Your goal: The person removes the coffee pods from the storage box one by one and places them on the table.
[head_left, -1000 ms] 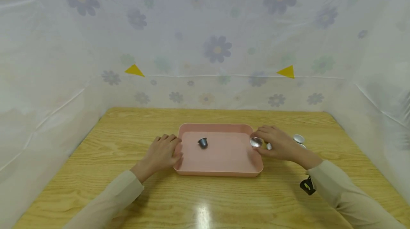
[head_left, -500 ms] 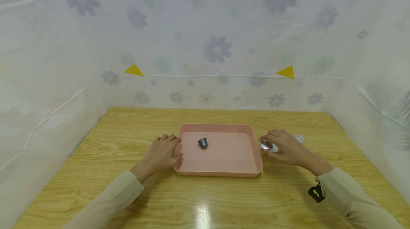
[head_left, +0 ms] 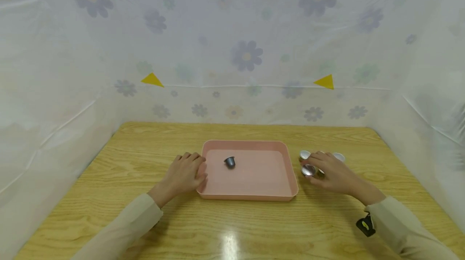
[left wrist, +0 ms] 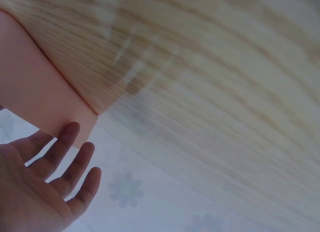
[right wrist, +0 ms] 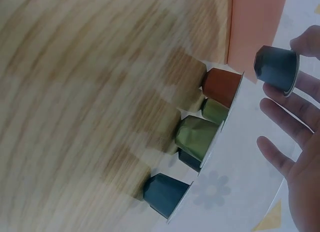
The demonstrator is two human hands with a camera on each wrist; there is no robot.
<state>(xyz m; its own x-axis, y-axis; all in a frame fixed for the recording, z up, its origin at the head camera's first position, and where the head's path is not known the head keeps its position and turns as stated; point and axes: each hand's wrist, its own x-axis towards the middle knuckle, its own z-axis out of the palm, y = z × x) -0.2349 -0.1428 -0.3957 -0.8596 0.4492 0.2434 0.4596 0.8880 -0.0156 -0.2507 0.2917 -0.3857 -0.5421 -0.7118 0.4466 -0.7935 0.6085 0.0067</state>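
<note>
My right hand [head_left: 336, 173] pinches a dark blue-green coffee capsule [right wrist: 277, 68] between thumb and fingers, its silver lid [head_left: 308, 170] facing up in the head view. It is just right of the pink tray [head_left: 250, 197], over a cluster of standing capsules. Those include a rust-orange capsule [right wrist: 221, 85], a green capsule [right wrist: 195, 137] and a dark teal capsule [right wrist: 166, 194]; my hand partly hides the group in the head view. My left hand [head_left: 183, 173] rests at the tray's left rim, fingers loosely extended along its wall [left wrist: 82, 129]. Inside the tray a dark capsule [head_left: 230, 162] lies tipped over.
The wood-grain table [head_left: 174, 227] runs back to a flowered white curtain [head_left: 232, 102], with curtains at both sides too. A black strap with a yellow mark [head_left: 365, 224] hangs below my right sleeve [head_left: 399, 219].
My right hand has moved from the tray's right rim rightward and nearer to me, still pinching the capsule. More standing capsules show behind it. The left hand and tray have stayed put.
</note>
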